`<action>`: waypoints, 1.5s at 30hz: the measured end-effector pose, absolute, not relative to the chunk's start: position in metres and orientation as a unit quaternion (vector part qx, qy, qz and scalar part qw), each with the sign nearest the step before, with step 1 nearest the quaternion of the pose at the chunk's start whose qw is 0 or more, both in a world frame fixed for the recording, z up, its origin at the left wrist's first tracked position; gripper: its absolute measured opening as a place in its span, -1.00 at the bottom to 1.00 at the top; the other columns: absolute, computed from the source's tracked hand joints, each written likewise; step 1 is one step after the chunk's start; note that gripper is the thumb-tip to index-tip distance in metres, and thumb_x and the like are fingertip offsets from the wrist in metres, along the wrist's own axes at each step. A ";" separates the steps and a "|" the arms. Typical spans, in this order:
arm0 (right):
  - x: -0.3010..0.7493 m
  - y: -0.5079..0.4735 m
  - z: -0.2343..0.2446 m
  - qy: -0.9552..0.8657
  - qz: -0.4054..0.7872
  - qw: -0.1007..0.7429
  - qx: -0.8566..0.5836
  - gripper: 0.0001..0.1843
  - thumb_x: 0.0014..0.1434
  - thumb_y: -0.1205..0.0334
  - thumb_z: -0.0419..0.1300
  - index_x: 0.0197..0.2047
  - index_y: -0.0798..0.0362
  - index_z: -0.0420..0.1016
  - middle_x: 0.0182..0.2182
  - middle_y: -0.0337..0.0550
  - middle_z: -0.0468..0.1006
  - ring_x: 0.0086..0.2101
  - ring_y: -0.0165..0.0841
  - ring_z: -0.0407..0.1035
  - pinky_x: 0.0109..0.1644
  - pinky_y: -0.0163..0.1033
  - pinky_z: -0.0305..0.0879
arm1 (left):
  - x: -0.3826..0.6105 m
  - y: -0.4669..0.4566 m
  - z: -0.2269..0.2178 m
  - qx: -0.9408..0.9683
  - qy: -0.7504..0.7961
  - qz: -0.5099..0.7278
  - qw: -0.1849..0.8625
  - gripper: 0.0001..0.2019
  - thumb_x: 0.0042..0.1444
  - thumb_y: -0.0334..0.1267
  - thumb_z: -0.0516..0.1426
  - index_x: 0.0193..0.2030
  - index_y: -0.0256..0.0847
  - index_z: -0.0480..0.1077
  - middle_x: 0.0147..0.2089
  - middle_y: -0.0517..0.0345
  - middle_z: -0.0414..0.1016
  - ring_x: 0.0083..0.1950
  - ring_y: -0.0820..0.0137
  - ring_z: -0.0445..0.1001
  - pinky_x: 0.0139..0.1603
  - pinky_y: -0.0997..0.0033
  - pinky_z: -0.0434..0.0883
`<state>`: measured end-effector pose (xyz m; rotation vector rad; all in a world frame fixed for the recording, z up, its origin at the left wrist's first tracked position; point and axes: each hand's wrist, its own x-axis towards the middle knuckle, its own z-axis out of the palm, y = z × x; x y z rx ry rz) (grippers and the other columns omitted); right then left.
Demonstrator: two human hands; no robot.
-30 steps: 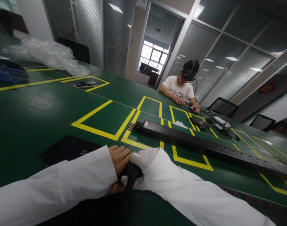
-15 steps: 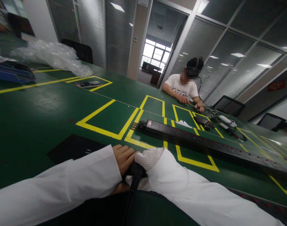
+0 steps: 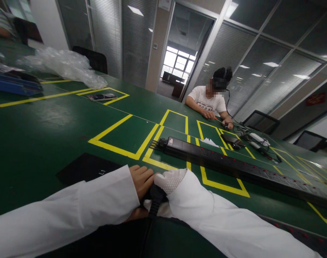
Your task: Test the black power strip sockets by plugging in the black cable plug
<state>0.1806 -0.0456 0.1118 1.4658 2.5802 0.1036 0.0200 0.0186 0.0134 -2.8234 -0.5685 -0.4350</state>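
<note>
My bare left hand (image 3: 142, 181) and my white-gloved right hand (image 3: 169, 181) meet near the front edge of the green table (image 3: 45, 125), both in white sleeves. Each is closed around a black power plug (image 3: 155, 195); its thick black cable (image 3: 145, 233) runs down toward me. Left fingers lie over the plug's far side, thumb underneath. The gloved fingers press on it from the right. A long black power strip (image 3: 233, 166) lies just beyond the hands, slanting away to the right.
Yellow tape boxes (image 3: 125, 138) mark the table. A black mat (image 3: 85, 168) lies left of my hands. Far left are clear plastic wrap (image 3: 63, 66), a blue tray (image 3: 15, 86) and a phone (image 3: 102, 96). Across the table a seated person (image 3: 210, 102) handles cables and small devices (image 3: 249, 141).
My hands keep the same grip on the plug. Only the view has drifted slightly; the person across the table stays seated.
</note>
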 end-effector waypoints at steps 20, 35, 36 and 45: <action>0.182 -0.056 0.110 0.877 0.028 0.044 0.477 -0.69 0.27 0.10 0.06 -0.04 0.14 0.36 -0.19 -0.12 0.43 -0.28 -0.41 0.38 -0.22 -0.22 0.37 | 0.021 0.019 0.010 -0.957 -0.200 -0.167 0.125 -0.79 0.28 -0.39 -0.12 -0.11 -0.27 0.31 -0.33 0.08 0.39 -0.35 0.28 0.35 -0.43 0.25 0.18; 0.186 -0.056 0.114 0.884 0.007 0.050 0.464 -0.68 0.26 0.11 0.07 -0.02 0.14 0.35 -0.17 -0.11 0.43 -0.27 -0.40 0.38 -0.21 -0.20 0.38 | 0.018 0.020 0.015 -0.967 -0.187 -0.132 0.114 -0.75 0.19 -0.22 0.03 -0.05 -0.29 0.29 -0.29 0.06 0.40 -0.33 0.26 0.35 -0.41 0.25 0.16; 0.186 -0.056 0.114 0.884 0.007 0.051 0.464 -0.68 0.26 0.11 0.07 -0.02 0.14 0.35 -0.17 -0.11 0.43 -0.27 -0.40 0.38 -0.21 -0.20 0.38 | 0.018 0.021 0.015 -0.967 -0.186 -0.132 0.117 -0.78 0.20 -0.26 0.03 -0.05 -0.29 0.29 -0.29 0.07 0.40 -0.33 0.26 0.35 -0.41 0.26 0.16; 0.187 -0.055 0.111 0.882 0.015 0.046 0.469 -0.68 0.26 0.11 0.07 -0.02 0.14 0.35 -0.17 -0.11 0.43 -0.26 -0.40 0.38 -0.20 -0.20 0.38 | 0.020 0.019 0.012 -0.957 -0.193 -0.167 0.136 -0.79 0.31 -0.39 -0.13 -0.13 -0.27 0.31 -0.33 0.12 0.41 -0.35 0.30 0.36 -0.42 0.29 0.12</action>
